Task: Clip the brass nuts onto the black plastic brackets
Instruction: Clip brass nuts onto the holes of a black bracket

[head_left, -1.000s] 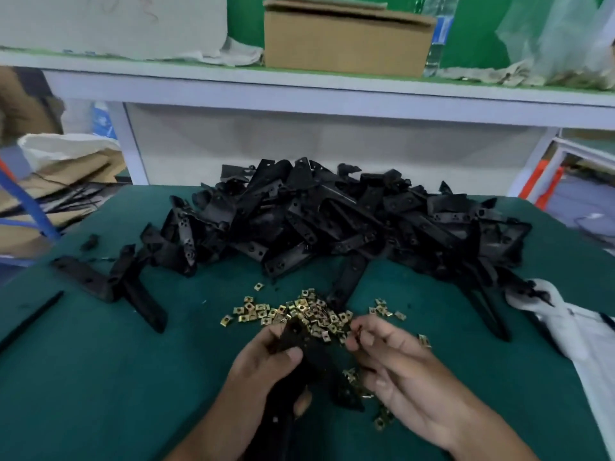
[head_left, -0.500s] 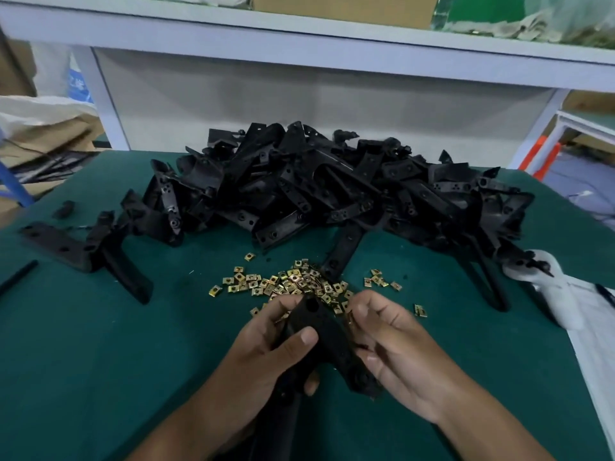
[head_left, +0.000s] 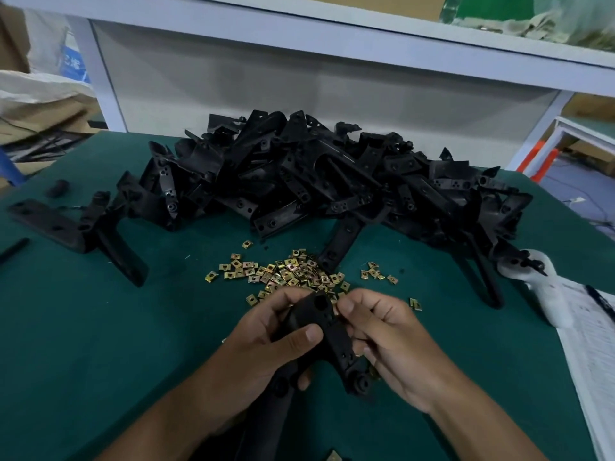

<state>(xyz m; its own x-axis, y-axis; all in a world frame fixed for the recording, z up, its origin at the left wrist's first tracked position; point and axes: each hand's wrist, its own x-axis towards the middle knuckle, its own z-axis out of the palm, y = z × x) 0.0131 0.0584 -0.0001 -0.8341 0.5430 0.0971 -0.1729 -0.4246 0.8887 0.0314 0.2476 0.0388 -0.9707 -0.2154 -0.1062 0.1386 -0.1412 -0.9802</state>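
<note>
My left hand (head_left: 266, 341) grips a black plastic bracket (head_left: 327, 331) near the table's front, thumb lying across its face. My right hand (head_left: 389, 341) is at the bracket's right edge with curled fingers, pinching at its upper tip; a bit of brass shows under the fingers, but what it pinches is hidden. A scatter of small brass nuts (head_left: 286, 272) lies on the green mat just beyond my hands. Behind it rises a big pile of black brackets (head_left: 316, 181).
Two separate brackets (head_left: 80, 227) lie at the left of the green table (head_left: 83, 327). A white bag and printed sheet (head_left: 585, 331) sit at the right edge. A white shelf frame (head_left: 332, 38) stands behind the pile. One brass nut (head_left: 333, 455) lies at the near edge.
The view has tipped downward. Both hands raised and turned the bracket a little, and my right hand's fingers closed in on its upper tip.
</note>
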